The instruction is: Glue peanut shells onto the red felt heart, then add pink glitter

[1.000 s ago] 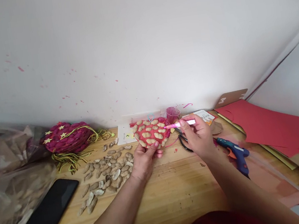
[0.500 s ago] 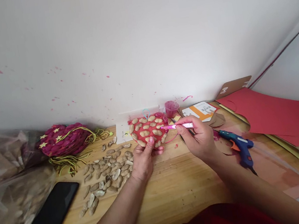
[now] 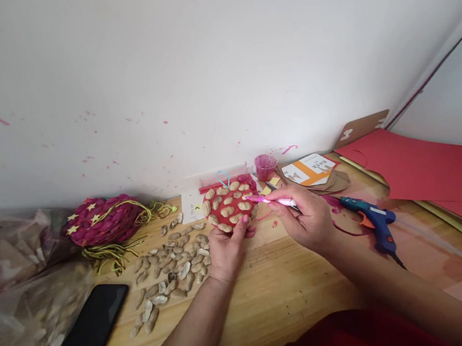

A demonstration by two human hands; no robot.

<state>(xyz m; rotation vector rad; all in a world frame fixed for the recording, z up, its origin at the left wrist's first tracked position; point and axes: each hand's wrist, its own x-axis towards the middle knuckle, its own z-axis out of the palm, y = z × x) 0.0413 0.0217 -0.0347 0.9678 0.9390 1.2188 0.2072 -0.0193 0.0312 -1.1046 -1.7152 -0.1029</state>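
Note:
My left hand point(image 3: 230, 249) grips the lower edge of a red disc point(image 3: 227, 201), its thumb on the front. Peanut shells cover the disc's face, and a light blue loop point(image 3: 224, 178) sticks up from its top. At the upper right of the disc some shells are painted magenta. In my right hand point(image 3: 307, 216) is a white-handled paintbrush point(image 3: 276, 200), pinched between thumb and fingers. Its magenta tip meets the shells on the disc's right side. Behind the brush stands a small clear cup point(image 3: 265, 166) smeared with magenta paint.
Loose peanut shells point(image 3: 175, 262) are spread left of my hand, beside a black phone point(image 3: 82, 340) and plastic bags point(image 3: 31, 318). Magenta shell-covered discs with stars point(image 3: 103, 220) lie at the wall. To the right are a blue glue gun point(image 3: 373, 224) and red sheets point(image 3: 443, 170).
The brush handle has tilted lower and its tip has shifted slightly on the disc's right side. The disc has turned a little in my left hand, and the whole view has shifted slightly.

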